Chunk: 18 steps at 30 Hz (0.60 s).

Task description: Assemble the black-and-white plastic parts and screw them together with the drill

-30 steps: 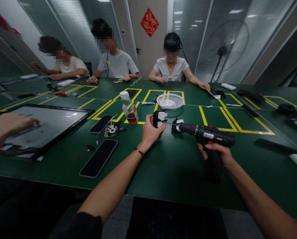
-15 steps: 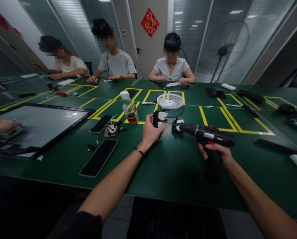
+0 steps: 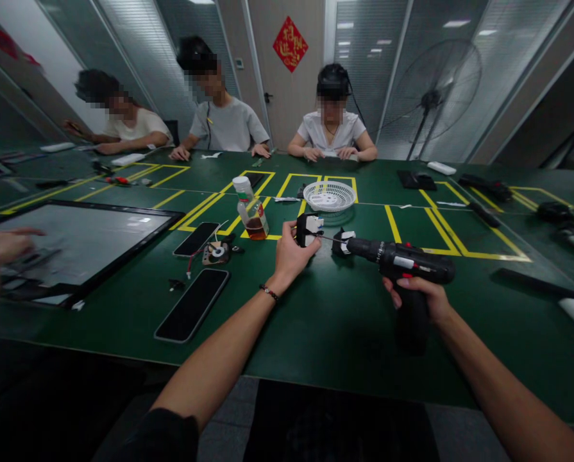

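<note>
My left hand point(image 3: 294, 256) is closed around a small black-and-white plastic part point(image 3: 310, 229), held a little above the table. In my right hand point(image 3: 419, 295) is a black cordless drill point(image 3: 406, 262), gripped by its handle and pointing left. Its long thin bit reaches to the held part, near my left thumb; whether the tip sits in a screw I cannot tell. Behind the drill's chuck lies another black-and-white part point(image 3: 345, 242). Left of my left forearm are a smartphone point(image 3: 193, 305), a second phone point(image 3: 196, 239) and a small fan-like part with wires point(image 3: 216, 252).
A bottle of dark liquid point(image 3: 253, 215) and a white plastic basket point(image 3: 329, 196) stand beyond my hands. At the left, another person's hand point(image 3: 8, 247) is over a large flat panel point(image 3: 99, 234). Three people sit across the green table point(image 3: 287, 346), which bears yellow tape outlines.
My hands, the drill and the held part stay almost still. At the left the neighbour's hand has lifted slightly, and the people across have shifted their hands.
</note>
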Each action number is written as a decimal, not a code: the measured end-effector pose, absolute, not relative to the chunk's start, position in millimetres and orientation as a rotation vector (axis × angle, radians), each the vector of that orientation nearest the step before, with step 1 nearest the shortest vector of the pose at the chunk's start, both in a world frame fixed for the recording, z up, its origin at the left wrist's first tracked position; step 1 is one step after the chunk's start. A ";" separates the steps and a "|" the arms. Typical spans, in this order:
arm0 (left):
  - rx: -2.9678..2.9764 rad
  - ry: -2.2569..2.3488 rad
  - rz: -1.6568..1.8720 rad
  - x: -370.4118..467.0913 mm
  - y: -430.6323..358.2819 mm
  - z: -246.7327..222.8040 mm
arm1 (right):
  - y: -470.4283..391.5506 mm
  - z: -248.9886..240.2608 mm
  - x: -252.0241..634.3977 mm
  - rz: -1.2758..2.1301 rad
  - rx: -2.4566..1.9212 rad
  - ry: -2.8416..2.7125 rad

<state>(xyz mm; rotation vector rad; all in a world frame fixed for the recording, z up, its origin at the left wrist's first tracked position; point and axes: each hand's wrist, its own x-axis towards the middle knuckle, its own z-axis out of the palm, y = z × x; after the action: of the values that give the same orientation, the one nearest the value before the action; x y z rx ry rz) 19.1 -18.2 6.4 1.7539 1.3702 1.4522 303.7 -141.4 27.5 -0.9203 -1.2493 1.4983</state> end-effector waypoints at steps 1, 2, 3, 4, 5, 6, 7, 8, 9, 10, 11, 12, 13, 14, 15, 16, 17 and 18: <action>1.758 1.373 1.450 19.2 -18.3 6.6 | -141.5 27.8 303.5 1.496 -0.916 -1.247; 1.760 1.371 1.447 19.2 -18.5 6.8 | -141.7 28.3 303.0 1.493 -0.910 -1.243; 1.761 1.365 1.443 19.2 -18.8 6.9 | -141.8 28.7 302.5 1.491 -0.904 -1.236; 1.761 1.359 1.440 19.3 -19.0 7.0 | -141.9 29.1 302.0 1.492 -0.897 -1.231; 1.759 1.353 1.436 19.3 -19.1 7.0 | -141.9 29.3 301.6 1.492 -0.893 -1.223; 1.756 1.349 1.432 19.4 -19.2 7.0 | -141.7 29.3 301.3 1.492 -0.891 -1.213; 1.753 1.348 1.426 19.5 -19.2 6.9 | -141.4 29.1 301.5 1.496 -0.893 -1.199; 1.749 1.350 1.417 19.6 -19.2 6.8 | -140.9 28.6 302.0 1.504 -0.896 -1.181; 1.746 1.351 1.407 19.7 -19.0 6.7 | -140.2 28.0 303.0 1.521 -0.903 -1.161; 1.744 1.350 1.394 19.8 -18.8 6.6 | -139.4 27.1 304.6 1.546 -0.911 -1.137; 1.744 1.342 1.381 19.9 -18.6 6.5 | -138.4 26.2 306.7 1.577 -0.918 -1.108; 1.746 1.332 1.369 20.0 -18.4 6.4 | -137.2 25.1 309.2 1.607 -0.921 -1.077; 1.751 1.322 1.356 20.1 -18.4 6.3 | -136.0 24.0 312.1 1.634 -0.920 -1.045; 1.761 1.316 1.343 20.3 -18.5 6.3 | -134.6 22.8 315.4 1.660 -0.918 -1.015; 1.776 1.317 1.327 20.6 -18.9 6.3 | -133.1 21.6 318.8 1.685 -0.917 -0.986; 1.794 1.325 1.310 21.1 -19.5 6.4 | -131.5 20.5 322.5 1.707 -0.915 -0.961; 1.815 1.338 1.294 21.7 -20.3 6.5 | -130.1 19.5 326.3 1.727 -0.913 -0.942; 1.838 1.350 1.278 22.5 -21.3 6.8 | -128.8 18.7 330.4 1.741 -0.911 -0.929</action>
<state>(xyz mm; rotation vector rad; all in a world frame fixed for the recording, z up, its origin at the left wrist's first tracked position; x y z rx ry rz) 22.5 -21.3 6.8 1.8377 1.3499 1.2783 330.4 -128.8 18.7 -0.9114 -0.9287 1.7405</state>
